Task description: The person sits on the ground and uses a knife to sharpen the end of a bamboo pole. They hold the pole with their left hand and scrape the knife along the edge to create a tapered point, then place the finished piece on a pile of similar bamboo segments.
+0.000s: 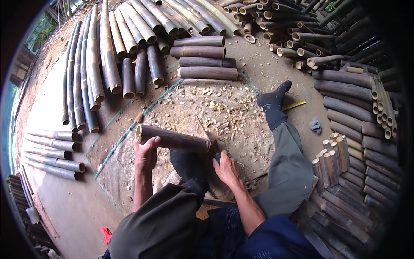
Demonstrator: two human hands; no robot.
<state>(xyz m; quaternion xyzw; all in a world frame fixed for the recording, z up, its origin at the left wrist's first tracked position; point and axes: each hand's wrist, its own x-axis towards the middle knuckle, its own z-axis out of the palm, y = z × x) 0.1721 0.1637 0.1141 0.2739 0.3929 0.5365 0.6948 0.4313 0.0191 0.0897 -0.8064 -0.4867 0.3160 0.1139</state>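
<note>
My left hand [145,153] is closed around the left part of a dark brown bamboo section [172,137], its thumb over the top. The section lies nearly level above my black-socked left foot [188,166], its pale cut end facing left. My right hand [226,168] grips the black handle of a long, thin-bladed knife [202,127]. Its blade slants up and leftward at the bamboo's right end; whether the edge is touching cannot be told. Beneath them, a ground cloth [168,114] with a green edge carries many pale chips [222,125].
Four-sided bamboo rows surround me: long poles [105,47] far left, short sections [207,62] ahead, stacked pieces [345,108] on the right. Small upright pieces [332,157] stand right of my extended right leg [286,159]. A yellow measuring tape [296,104] and grey rag [315,125] lie nearby.
</note>
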